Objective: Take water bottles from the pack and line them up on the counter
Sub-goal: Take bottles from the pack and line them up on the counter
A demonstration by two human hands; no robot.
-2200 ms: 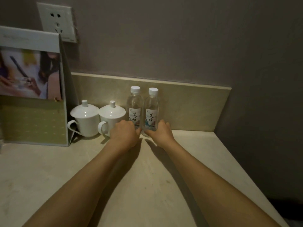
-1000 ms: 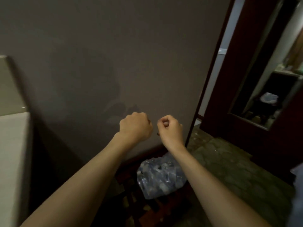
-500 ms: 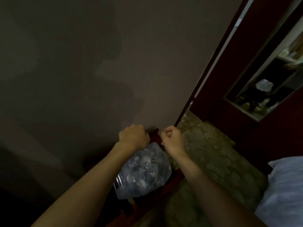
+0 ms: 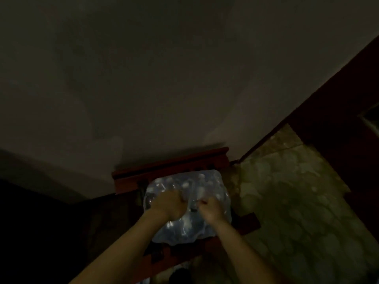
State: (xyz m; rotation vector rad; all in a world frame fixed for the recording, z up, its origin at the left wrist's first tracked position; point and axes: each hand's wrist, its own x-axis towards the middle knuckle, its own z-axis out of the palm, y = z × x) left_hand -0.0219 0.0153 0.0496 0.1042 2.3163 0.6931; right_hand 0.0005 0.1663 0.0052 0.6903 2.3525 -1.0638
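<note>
1. Pack point(image 4: 207, 187) of water bottles in clear shrink-wrap sits on a dark red wooden stand point(image 4: 172, 167), which is set against the wall point(image 4: 164, 78).
2. Inside the wrap, pale round bottle caps show (too blurred to count).
3. Left hand point(image 4: 168, 204) is down on top of the pack, fingers curled into the plastic.
4. Right hand point(image 4: 211, 209) is beside it on the pack, fingers curled too; what they pinch, I cannot tell.
5. Mottled floor tiles point(image 4: 297, 201) spread right of the pack.

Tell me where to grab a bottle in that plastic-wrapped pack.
Probably from above, by the neck under the cap: the pack of water bottles shows pale caps facing up under film, bodies packed tight. The left hand and right hand are already at its top.
</note>
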